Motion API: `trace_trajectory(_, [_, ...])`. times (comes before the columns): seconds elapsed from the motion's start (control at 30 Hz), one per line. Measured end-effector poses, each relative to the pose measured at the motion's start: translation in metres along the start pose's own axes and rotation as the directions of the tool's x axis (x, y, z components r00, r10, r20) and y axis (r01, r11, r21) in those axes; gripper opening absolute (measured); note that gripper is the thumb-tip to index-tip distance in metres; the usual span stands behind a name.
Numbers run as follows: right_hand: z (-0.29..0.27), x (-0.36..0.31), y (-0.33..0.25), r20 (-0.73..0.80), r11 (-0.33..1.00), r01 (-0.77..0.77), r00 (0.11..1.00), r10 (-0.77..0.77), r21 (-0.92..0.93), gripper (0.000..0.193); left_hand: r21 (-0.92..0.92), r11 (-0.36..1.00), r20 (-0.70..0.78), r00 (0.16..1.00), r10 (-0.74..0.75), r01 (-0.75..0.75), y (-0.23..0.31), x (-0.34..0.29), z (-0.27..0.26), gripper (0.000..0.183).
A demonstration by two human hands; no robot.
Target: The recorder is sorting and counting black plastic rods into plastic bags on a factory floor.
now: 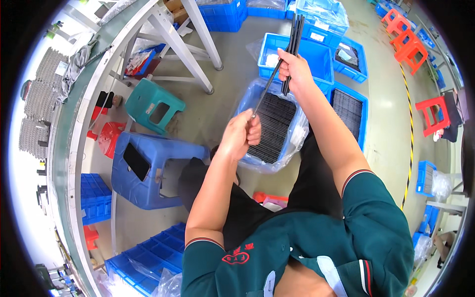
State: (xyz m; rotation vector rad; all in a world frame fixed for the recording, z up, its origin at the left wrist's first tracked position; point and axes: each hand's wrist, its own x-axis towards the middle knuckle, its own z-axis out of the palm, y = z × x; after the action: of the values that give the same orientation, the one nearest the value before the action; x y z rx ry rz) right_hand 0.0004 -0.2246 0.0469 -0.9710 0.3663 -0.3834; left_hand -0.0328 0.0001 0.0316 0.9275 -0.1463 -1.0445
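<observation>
The right hand (298, 71) was closed around a bundle of slim black rods (297, 34), which stood steeply over the open blue bins. The left hand (241, 132) had its fingers curled tightly at the lower end of a single black rod (267, 91) — this one slanted up to the right hand, beside the bundle. Beneath them, a blue bin (246, 101) with a clear plastic liner (299, 145) held many dark rods (272, 126) lying in close rows.

As for writing, the dark green shirt (311, 232) bore a red emblem (236, 257) on the left chest, an outlined shape with letters inside and small red marks above. A white label (317, 36) was fixed to the wall of a farther blue bin (332, 39) — its print was too small to read. A pale round mark (150, 109) showed on the teal stool (141, 97), its detail unclear. A black phone (136, 162) lay on the blue stool (148, 142), showing a dark face with no legible text.
</observation>
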Motion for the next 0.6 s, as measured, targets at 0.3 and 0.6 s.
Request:
trace_trajectory(0.3, [0.008, 0.006, 0.013, -0.014, 0.999, 0.017, 1.0, -0.018, -0.039, 0.023, -0.099, 0.995, -0.01, 1.0, 0.023, -0.024, -0.008, -0.002, 0.002, 0.034])
trace_trajectory(0.6, [0.029, -0.013, 0.041, 0.076, 0.98, 0.041, 0.997, -0.026, -0.194, 0.022, -0.171, 0.985, 0.03, 0.999, -0.027, 0.031, -0.009, 0.014, -0.011, 0.034])
